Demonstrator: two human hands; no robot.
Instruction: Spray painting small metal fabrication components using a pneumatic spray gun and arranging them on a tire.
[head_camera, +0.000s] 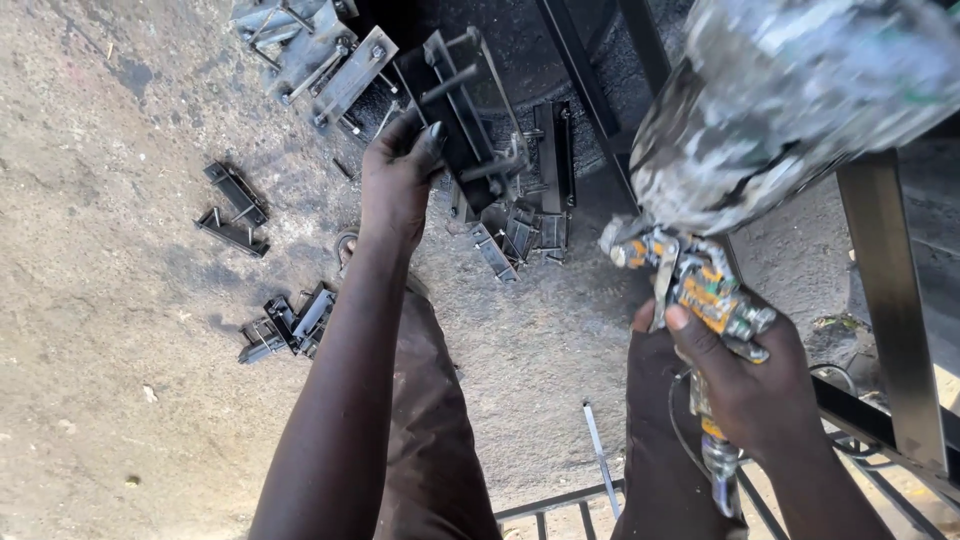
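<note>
My left hand (398, 180) grips a black-painted metal bracket with welded rods (462, 110), held tilted above the ground. My right hand (745, 375) is closed on the handle of a paint spray gun (700, 290) whose paint-spattered metal cup (790, 100) fills the upper right, blurred. The gun's nozzle points left toward the bracket, a short gap away. Several more black metal parts (520, 225) lie on the ground just beyond the held bracket.
Unpainted grey brackets (320, 55) lie at the top, small black pieces (235, 205) and a cluster (290, 325) to the left on the dusty concrete. A metal frame (890, 300) stands at the right. A thin rod (600, 455) lies between my knees.
</note>
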